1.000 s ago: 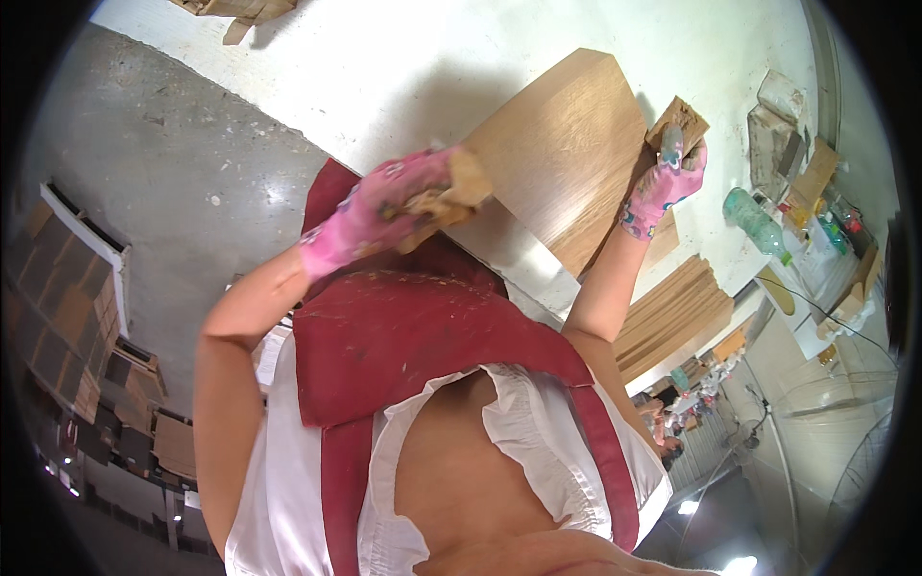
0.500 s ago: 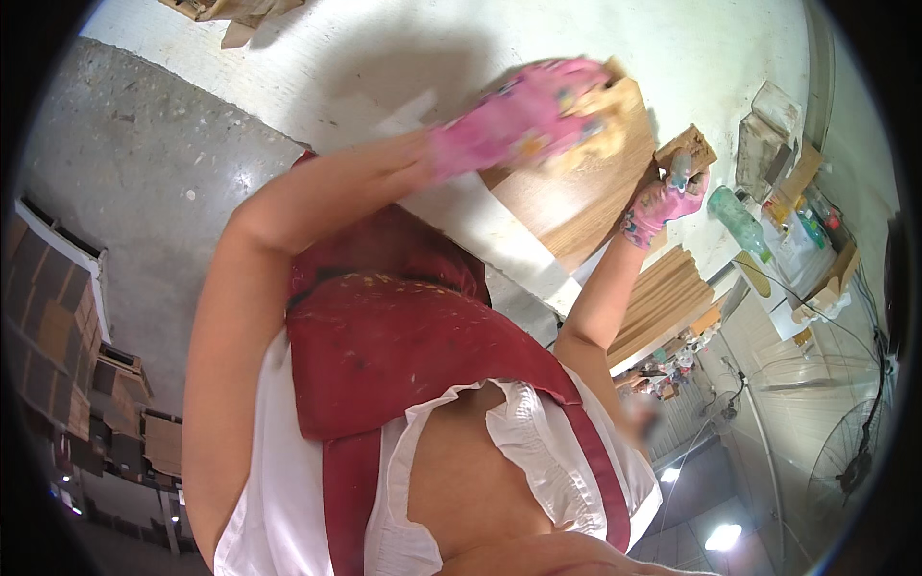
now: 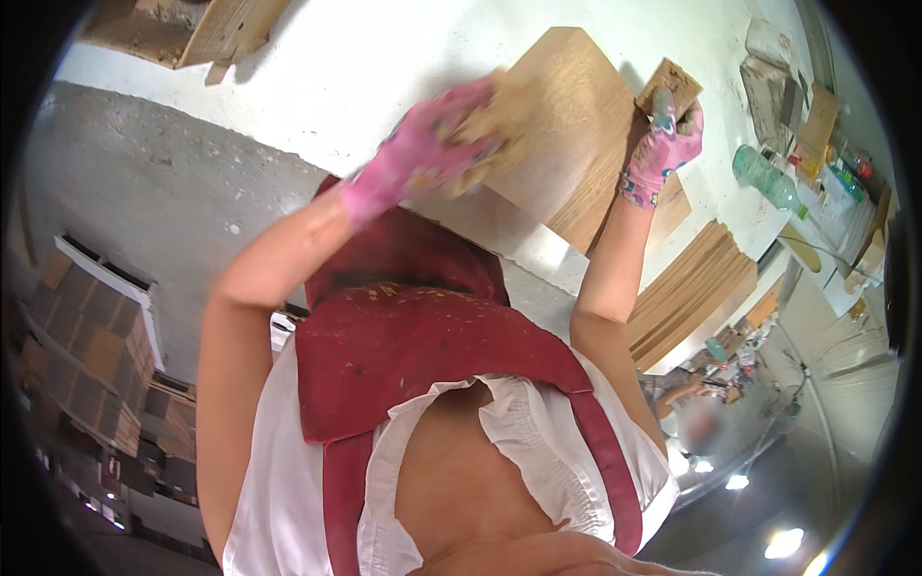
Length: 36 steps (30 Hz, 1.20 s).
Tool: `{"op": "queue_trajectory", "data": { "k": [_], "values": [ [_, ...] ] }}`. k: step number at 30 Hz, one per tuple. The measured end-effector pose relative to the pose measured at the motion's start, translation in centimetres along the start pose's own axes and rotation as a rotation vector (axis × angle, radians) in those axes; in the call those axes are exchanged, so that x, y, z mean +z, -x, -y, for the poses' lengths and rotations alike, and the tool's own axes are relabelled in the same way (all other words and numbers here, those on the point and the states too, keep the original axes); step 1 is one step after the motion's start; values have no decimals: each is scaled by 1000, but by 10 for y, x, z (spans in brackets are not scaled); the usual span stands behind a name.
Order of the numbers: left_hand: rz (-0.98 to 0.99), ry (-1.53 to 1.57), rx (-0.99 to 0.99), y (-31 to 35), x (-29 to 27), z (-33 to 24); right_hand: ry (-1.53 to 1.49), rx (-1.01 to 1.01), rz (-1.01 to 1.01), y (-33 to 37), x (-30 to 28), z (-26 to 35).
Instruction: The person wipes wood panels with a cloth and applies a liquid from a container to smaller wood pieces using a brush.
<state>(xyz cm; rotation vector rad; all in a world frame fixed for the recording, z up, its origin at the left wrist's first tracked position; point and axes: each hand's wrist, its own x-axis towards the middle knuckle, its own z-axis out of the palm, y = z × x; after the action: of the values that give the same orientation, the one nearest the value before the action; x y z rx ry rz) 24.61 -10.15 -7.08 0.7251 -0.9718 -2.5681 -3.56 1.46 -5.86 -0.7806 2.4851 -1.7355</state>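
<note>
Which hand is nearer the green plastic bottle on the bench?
Right. The right hand rests at the wood panel's far edge, just left of the green bottle. The left hand is across the panel, much farther away.

flat light-wood panel (image 3: 567, 134) on the white table, small tan pad (image 3: 490, 130) atop it

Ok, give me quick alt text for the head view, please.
Left hand in a pink glove presses a tan pad onto a wooden panel on a white table. The gloved right hand grips a small wooden block at the panel's far edge.
</note>
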Motion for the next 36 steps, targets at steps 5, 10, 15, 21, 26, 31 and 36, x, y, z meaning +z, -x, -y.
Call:
{"op": "queue_trajectory", "data": {
  "k": [5,10,15,21,26,31,36],
  "values": [
    [13,-417,13,62,-8,-29,91,-106,0,1,2,4],
    [377,-686,455,4,51,-62,462,-179,162,5,11,42],
    [578,-1423,704,-39,86,-23,640,-68,455,-1,35,88],
    [525,-1366,714,-37,85,-12,546,-112,482,1,47,119],
    [538,-1253,521,-36,83,-8,575,-101,535,-3,42,118],
    [531,-1083,522,-41,74,13,737,-15,525,1,18,107],
    [572,-1450,717,-41,81,8,792,80,452,5,-55,79]
  ]
}}
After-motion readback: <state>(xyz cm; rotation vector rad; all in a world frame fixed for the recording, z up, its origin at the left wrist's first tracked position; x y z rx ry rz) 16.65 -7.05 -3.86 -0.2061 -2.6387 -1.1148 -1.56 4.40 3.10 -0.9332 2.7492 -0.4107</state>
